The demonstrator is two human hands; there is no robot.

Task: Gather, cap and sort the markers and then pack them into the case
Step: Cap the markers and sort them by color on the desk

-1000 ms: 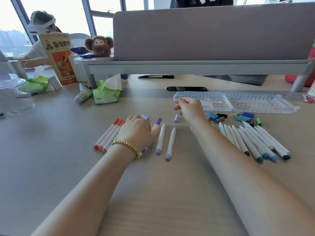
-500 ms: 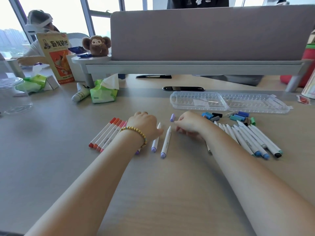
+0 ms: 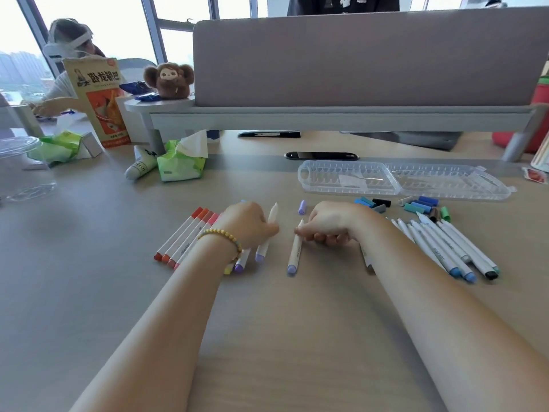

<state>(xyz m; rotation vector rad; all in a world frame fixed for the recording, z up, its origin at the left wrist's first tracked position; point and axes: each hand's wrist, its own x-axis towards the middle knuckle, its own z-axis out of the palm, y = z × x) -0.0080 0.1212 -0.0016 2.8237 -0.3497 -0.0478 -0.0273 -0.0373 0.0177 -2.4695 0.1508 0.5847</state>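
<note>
Markers [image 3: 294, 248]: right hand [image 3: 329, 224] pinches purple one, left hand [image 3: 248, 223] grips another; loose cap [image 3: 302, 207] could roll away w/ a bump.

I read "marker" along the white barrel of a red-capped marker [image 3: 186, 244] by my left wrist, and again on a blue-tipped marker [image 3: 439, 253] right of that. The orange snack bag [image 3: 98, 99], far left of the red-capped marker, carries 卧龙锅巴.

An office: shared desk [image 3: 267, 337], divider panel [image 3: 356, 60], big windows [image 3: 124, 25].
</note>
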